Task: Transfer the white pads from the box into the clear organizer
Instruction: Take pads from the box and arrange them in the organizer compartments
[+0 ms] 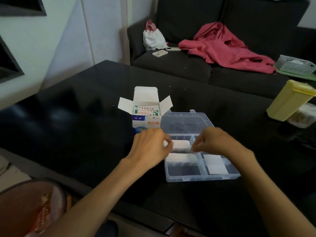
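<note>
pads long axis L-R | both hands pinch ends | over organizer

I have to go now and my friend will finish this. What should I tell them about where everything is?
Left hand and right hand each pinch one end of a stack of white pads above the clear organizer.
The box stands open on the table just left of the organizer's lid, with more packets showing inside.
Done: pads already lie in a left compartment and a right compartment.
Left: set this stack down, then move over what remains in the box.
</note>
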Motion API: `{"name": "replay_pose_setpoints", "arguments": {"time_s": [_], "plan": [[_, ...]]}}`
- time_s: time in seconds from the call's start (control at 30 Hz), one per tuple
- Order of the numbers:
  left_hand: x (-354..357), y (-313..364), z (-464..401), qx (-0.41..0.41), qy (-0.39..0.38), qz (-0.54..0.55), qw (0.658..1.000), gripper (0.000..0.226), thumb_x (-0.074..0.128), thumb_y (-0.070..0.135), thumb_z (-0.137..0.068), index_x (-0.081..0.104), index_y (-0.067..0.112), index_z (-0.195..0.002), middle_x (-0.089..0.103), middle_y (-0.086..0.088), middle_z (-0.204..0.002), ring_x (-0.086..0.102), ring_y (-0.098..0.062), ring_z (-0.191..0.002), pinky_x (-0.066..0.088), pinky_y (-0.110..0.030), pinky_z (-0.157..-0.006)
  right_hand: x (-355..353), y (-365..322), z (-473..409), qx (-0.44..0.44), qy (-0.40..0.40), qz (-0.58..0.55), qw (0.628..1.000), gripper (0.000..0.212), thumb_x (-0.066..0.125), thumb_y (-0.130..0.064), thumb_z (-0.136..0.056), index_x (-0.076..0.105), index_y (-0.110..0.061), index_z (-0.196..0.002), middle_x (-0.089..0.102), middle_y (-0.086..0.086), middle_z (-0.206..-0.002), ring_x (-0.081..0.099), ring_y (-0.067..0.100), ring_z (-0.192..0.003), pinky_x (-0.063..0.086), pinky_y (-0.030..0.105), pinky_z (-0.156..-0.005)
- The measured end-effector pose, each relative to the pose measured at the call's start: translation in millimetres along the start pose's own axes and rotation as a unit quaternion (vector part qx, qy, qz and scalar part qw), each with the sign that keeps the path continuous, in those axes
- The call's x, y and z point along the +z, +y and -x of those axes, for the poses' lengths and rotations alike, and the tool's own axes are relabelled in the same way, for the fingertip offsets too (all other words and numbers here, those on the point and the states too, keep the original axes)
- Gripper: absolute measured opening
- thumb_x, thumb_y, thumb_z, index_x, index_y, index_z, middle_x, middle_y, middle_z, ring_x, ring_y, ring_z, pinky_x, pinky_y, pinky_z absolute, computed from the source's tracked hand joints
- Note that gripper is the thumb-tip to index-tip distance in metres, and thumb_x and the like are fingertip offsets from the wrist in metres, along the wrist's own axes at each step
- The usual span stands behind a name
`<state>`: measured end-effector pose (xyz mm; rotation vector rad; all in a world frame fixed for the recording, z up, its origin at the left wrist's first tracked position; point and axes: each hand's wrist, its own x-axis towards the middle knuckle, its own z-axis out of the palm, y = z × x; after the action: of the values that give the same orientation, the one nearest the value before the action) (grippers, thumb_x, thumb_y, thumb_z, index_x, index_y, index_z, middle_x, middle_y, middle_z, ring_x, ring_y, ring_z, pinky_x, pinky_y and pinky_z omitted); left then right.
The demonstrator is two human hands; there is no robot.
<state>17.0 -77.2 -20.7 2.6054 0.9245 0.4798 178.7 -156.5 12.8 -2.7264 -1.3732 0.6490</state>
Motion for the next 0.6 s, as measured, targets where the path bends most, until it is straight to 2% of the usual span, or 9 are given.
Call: {"name": "replay_pose_setpoints", "arguments": {"time_s": [0.07,0.13,0.2,0.23,0.33,0.47,0.6], "plan": [[-17.6,-2.5,-0.6,-0.02,0.11,0.022,0.993,0.023,0.057,0.042,-0.09,0.07,0.025,-0.098,0.063,0.009,-0.089,0.053,-0.002,-0.076,0.043,-0.016,-0.066,-24.1,-9.1,12.1,-0.069,0.056,-0.057,0.994,0.013,0.066,-0.031,-0.083,0.067,-0.022,-0.093,0.061,-0.006,-0.078,0.055,0.005,-0.067,0.047,0.02,-0.065],[-31.1,-15.2,-4.5,-0.049,0.196,-0.036,0.979,0.03,0.058,0.044,-0.088,0.067,0.024,-0.109,0.06,0.005,-0.11,0.05,-0.007,-0.1,0.042,-0.021,-0.077,-45.8,-28.9,20.0,-0.171,0.145,-0.107,0.969,0.014,0.064,-0.028,-0.085,0.065,-0.024,-0.099,0.058,-0.013,-0.077,0.054,0.0,-0.065,0.042,0.013,-0.062],[-38.3,-33.9,-6.7,-0.09,0.196,-0.093,0.972,0.039,0.054,0.044,-0.091,0.058,0.027,-0.125,0.05,0.004,-0.133,0.04,-0.013,-0.123,0.038,-0.027,-0.095,-59.2,-56.4,14.8,-0.273,0.207,-0.121,0.932,0.019,0.063,-0.023,-0.086,0.067,-0.021,-0.105,0.063,-0.012,-0.089,0.059,-0.001,-0.077,0.048,0.013,-0.071],[-39.8,-41.5,-6.8,-0.104,0.184,-0.101,0.972,0.04,0.052,0.043,-0.092,0.055,0.027,-0.128,0.047,0.005,-0.137,0.037,-0.014,-0.127,0.036,-0.029,-0.099,-62.2,-70.1,7.9,-0.307,0.209,-0.115,0.921,0.019,0.063,-0.02,-0.087,0.068,-0.019,-0.106,0.066,-0.009,-0.094,0.061,0.0,-0.082,0.05,0.016,-0.077],[-40.8,-55.1,-5.1,-0.125,0.162,-0.081,0.975,0.038,0.054,0.042,-0.092,0.058,0.025,-0.125,0.054,0.006,-0.131,0.046,-0.012,-0.12,0.041,-0.028,-0.092,-61.1,-100.2,-24.1,-0.347,0.147,-0.03,0.926,0.02,0.062,-0.012,-0.088,0.07,-0.013,-0.106,0.069,0.003,-0.106,0.063,0.008,-0.09,0.051,0.026,-0.087],[-41.7,-57.4,-3.6,-0.143,0.169,-0.035,0.975,0.035,0.061,0.042,-0.087,0.063,0.028,-0.119,0.058,0.007,-0.121,0.053,-0.009,-0.11,0.041,-0.021,-0.078,-52.7,-108.2,-60.9,-0.294,0.028,0.091,0.951,0.025,0.067,-0.017,-0.084,0.068,-0.013,-0.108,0.065,0.004,-0.116,0.061,0.018,-0.101,0.049,0.032,-0.089],[-37.7,-56.0,-4.7,-0.166,0.172,-0.005,0.971,0.037,0.062,0.043,-0.086,0.062,0.027,-0.12,0.058,0.005,-0.123,0.053,-0.01,-0.113,0.042,-0.02,-0.082,-50.6,-111.6,-72.9,-0.268,0.024,0.085,0.959,0.03,0.073,-0.022,-0.079,0.068,-0.011,-0.106,0.066,0.004,-0.111,0.062,0.02,-0.094,0.053,0.033,-0.084]]}}
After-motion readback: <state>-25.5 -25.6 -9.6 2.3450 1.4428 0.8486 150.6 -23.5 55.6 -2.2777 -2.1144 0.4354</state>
